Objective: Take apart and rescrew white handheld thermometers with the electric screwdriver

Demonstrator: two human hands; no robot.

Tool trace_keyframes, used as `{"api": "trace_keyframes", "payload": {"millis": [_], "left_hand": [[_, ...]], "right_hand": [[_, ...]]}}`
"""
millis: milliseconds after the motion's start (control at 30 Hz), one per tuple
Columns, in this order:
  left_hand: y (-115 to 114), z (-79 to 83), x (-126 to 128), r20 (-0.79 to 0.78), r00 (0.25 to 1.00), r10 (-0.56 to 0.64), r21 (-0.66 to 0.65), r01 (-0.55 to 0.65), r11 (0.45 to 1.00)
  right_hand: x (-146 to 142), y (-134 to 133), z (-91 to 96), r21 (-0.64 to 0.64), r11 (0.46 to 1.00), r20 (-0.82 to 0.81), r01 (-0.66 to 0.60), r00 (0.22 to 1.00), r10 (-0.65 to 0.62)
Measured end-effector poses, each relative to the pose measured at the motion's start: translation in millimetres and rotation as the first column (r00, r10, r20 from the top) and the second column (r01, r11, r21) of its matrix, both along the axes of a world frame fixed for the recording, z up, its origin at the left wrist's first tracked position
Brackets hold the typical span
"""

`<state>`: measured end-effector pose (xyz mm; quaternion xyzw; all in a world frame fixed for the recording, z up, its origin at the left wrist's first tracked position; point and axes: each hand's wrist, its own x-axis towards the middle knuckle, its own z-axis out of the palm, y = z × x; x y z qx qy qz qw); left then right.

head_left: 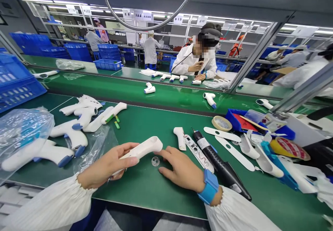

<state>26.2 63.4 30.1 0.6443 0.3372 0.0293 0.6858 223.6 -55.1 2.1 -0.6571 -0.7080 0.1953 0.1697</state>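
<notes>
My left hand is closed around the grip of a white thermometer-gun housing, holding it just above the green mat. My right hand, with a blue wrist strap, rests on the mat with fingers apart; its fingertips touch the head end of the housing. A small clear round lens lies on the mat between the two hands. Just right of my right hand lie a white shell piece, a circuit board and a black electric screwdriver.
Assembled white and blue thermometer guns and a plastic bag lie at left. White shell halves, tape rolls and a blue tray crowd the right. Beyond runs a green conveyor; a co-worker sits opposite.
</notes>
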Motion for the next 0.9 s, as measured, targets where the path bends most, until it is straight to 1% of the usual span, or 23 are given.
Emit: {"api": "trace_keyframes", "payload": {"millis": [67,100,167,233,300,367,500,567,667,733,800,900], "left_hand": [[1.8,-2.7,-6.6,-0.026,1.000,-0.004,0.001,0.004,1.000],[2.3,-3.5,-9.2,-0.043,0.999,0.004,0.013,-0.004,1.000],[1.5,-3.5,-12.7,-0.096,0.995,0.022,0.068,-0.016,0.998],[-1.5,-1.3,-14.3,-0.171,0.984,0.048,0.161,-0.020,0.987],[-5.4,2.2,-15.4,-0.221,0.971,0.087,0.256,-0.028,0.966],[-8.3,5.3,-17.1,-0.212,0.970,0.122,0.332,-0.046,0.942],[-9.7,7.3,-21.0,-0.184,0.980,0.074,0.396,0.005,0.918],[-9.9,7.3,-21.8,-0.185,0.981,0.064,0.427,0.022,0.904],[-10.1,8.2,-20.4,-0.189,0.980,0.057,0.469,0.039,0.882],[-9.7,9.8,-18.7,-0.191,0.980,0.048,0.480,0.051,0.876],[-9.1,12.0,-17.5,-0.183,0.982,0.048,0.490,0.049,0.870],[-8.1,15.7,-17.8,-0.181,0.983,0.036,0.484,0.057,0.873]], "right_hand": [[-2.7,3.5,-1.3,0.004,0.999,0.027,-0.041,0.999,0.041],[-5.7,5.7,-2.7,0.007,0.999,0.046,-0.035,0.998,0.035],[-14.0,9.9,-5.8,0.006,0.999,0.093,0.034,0.995,-0.035],[-21.8,11.8,-7.2,-0.003,0.991,0.150,0.132,0.980,-0.130],[-24.7,10.6,-5.3,-0.013,0.982,0.178,0.187,0.967,-0.182],[-21.2,7.3,-0.5,-0.028,0.987,0.141,0.160,0.978,-0.155],[-8.6,2.0,6.7,-0.060,0.997,0.026,0.041,0.999,-0.040],[-8.8,2.2,3.8,-0.041,0.998,0.024,0.057,0.998,-0.056],[-18.0,5.2,-5.9,0.042,0.989,0.079,0.145,0.986,-0.148],[-23.7,7.5,-10.7,0.082,0.982,0.111,0.170,0.978,-0.179],[-24.7,8.6,-11.0,0.095,0.988,0.082,0.120,0.988,-0.128],[-18.1,7.0,-5.7,0.113,0.993,-0.052,-0.029,0.998,0.035]]}}
